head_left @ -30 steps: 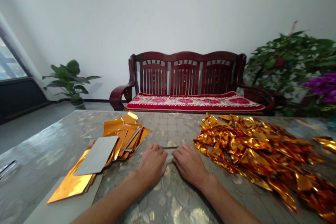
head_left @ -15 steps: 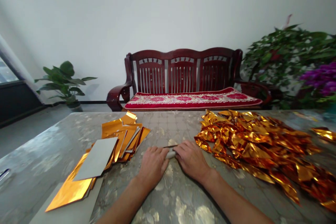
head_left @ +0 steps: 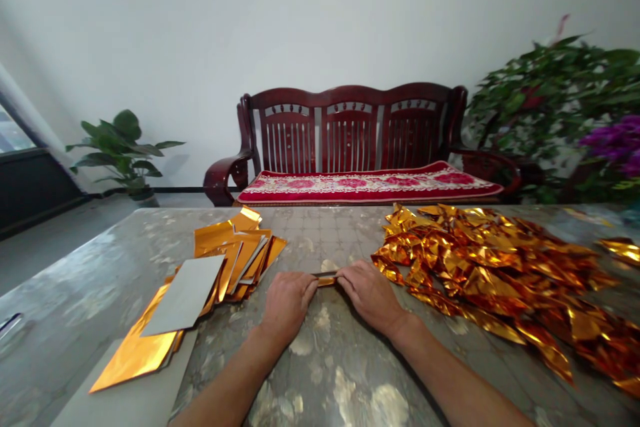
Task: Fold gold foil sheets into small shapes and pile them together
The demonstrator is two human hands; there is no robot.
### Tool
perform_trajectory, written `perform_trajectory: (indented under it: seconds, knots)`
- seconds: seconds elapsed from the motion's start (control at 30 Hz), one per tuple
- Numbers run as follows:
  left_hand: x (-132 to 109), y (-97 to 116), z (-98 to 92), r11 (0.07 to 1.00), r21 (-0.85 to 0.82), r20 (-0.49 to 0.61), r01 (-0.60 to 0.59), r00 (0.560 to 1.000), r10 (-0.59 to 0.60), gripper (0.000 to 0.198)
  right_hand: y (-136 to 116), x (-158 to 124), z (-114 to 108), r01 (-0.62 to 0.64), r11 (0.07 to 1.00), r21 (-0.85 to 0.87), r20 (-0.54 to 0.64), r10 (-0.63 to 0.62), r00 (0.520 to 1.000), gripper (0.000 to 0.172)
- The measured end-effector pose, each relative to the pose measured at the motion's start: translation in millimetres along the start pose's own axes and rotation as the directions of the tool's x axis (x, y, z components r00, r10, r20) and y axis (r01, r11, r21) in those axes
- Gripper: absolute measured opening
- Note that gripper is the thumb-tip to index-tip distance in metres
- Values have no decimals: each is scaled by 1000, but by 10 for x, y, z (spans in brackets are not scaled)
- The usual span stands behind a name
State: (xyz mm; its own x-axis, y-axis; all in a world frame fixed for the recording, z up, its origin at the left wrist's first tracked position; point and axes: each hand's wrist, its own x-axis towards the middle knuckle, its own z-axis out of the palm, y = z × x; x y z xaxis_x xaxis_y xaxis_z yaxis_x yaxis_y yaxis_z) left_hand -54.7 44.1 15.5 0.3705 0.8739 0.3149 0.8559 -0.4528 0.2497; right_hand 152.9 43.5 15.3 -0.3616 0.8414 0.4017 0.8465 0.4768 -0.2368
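Pinching a gold foil strip (head_left: 326, 274) between left hand (head_left: 289, 300) and right hand (head_left: 370, 295) | mottled grey table (head_left: 325, 373), perhaps stone | crumpled foil heap (head_left: 490, 267) | wooden bench (head_left: 350, 133) beyond

On the table (head_left: 320, 380), a stack of foil sheets (head_left: 235, 253) lies to the left, with a card (head_left: 184, 295) on top, and a heap of crumpled foil (head_left: 490, 273) lies to the right. Between them, a foil strip (head_left: 325, 278) sits between the left hand (head_left: 289, 307) and right hand (head_left: 370, 297). Beyond the table stands a wooden bench (head_left: 350, 133), a cushion (head_left: 367, 188) on its seat, with a potted plant (head_left: 123, 147) far left and a leafy plant (head_left: 545, 107) far right.
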Motion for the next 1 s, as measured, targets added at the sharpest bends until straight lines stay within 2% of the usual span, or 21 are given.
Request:
perform_trajectory:
  seconds: [0.17, 0.33, 0.43, 0.57, 0.7, 0.83, 1.0]
  knots:
    - [-2, -9, 42, 991, -76, -13, 114, 993, -115, 25, 40, 13, 46, -162, 985, 57, -10, 163, 987, 22]
    - [2, 46, 49, 975, -122, -11, 185, 982, -188, 19, 17, -5, 56, -222, 974, 41, -25, 223, 975, 19]
    - [11, 49, 52, 958, -152, 13, 245, 969, -246, 14, 13, -21, 62, -181, 983, -6, -79, 180, 980, 15]
    - [11, 35, 51, 961, -171, 11, 217, 976, -218, 14, 51, -45, 48, -69, 997, 25, -61, 70, 996, 13]
    - [16, 42, 37, 968, -195, 1, 156, 987, -159, 20, 79, -57, 31, -83, 993, 84, -33, 86, 996, 11]
    - [27, 77, 11, 979, -133, -3, 153, 988, -154, 32, 71, -55, 17, -48, 996, 79, -12, 49, 999, 14]
    - [37, 97, -4, 973, -148, 24, 179, 984, -177, 25, 51, -38, 36, -27, 999, 44, -17, 28, 999, 17]
